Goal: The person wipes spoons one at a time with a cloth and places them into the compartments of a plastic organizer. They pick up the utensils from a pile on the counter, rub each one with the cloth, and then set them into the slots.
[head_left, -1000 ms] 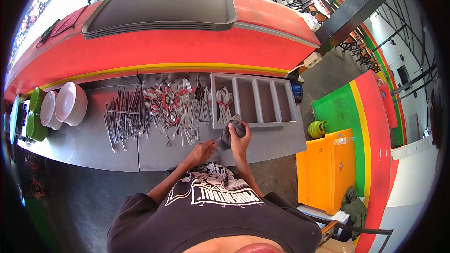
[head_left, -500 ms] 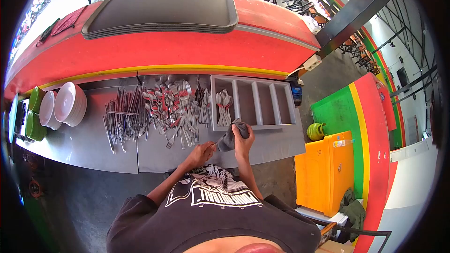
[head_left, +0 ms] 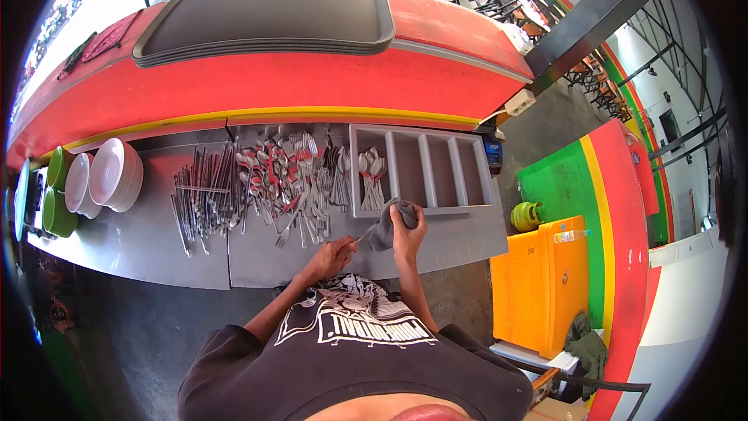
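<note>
your left hand [head_left: 331, 255] pinched a thin utensil [head_left: 358, 239] by one end | your right hand [head_left: 407, 238] curled round grey cloth [head_left: 380, 237] | utensil ran between hands, near divided tray [head_left: 442, 171] | likely light, stiff, slick; held end seemed your best grip

Forearms [head_left: 282, 301] converging ahead of the torso [head_left: 354, 378]: left hand [head_left: 330, 257] closed, fingers [head_left: 344, 246] curled, nearer the torso; right hand [head_left: 407, 237] also closed, thumb [head_left: 396, 217] extended, farther from the torso.
</note>
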`<act>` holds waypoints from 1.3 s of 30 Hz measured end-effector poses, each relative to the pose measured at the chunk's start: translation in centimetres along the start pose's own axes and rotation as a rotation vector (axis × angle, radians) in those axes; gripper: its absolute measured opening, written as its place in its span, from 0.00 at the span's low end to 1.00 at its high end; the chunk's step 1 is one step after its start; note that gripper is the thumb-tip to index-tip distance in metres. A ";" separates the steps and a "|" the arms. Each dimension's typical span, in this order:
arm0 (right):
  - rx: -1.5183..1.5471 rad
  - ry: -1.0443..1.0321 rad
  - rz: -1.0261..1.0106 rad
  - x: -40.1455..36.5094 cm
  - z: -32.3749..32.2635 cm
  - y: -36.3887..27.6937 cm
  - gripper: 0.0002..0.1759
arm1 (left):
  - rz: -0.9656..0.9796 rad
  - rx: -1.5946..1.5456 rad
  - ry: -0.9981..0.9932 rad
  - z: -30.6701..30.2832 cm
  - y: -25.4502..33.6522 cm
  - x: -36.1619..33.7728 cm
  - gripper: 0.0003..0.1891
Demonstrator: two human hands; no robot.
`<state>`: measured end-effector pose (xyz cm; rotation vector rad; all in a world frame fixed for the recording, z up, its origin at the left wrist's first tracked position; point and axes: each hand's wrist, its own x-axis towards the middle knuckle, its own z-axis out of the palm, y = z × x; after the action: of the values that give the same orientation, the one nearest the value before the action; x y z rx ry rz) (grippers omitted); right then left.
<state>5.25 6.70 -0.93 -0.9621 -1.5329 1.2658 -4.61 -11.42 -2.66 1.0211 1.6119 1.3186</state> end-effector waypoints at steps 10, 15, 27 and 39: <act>0.046 0.075 0.052 1.6 -1.4 -0.1 0.18 | 0.092 -0.102 0.043 -0.1 -2.7 -0.4 0.14; -0.001 -0.339 0.172 0.5 -1.6 1.4 0.18 | -0.046 -0.485 0.069 0.4 -2.4 1.3 0.16; 0.245 -0.858 0.324 -3.2 1.0 -0.1 0.14 | -0.235 -0.895 -0.181 -0.1 -1.3 1.5 0.17; 0.031 -0.626 0.441 -2.4 -0.1 3.9 0.16 | -0.145 -0.360 -0.095 1.6 -1.5 3.5 0.21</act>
<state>6.12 5.15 -5.17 -0.9650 -1.8111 2.0406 -4.51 -7.84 -4.67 0.7229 1.2919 1.3764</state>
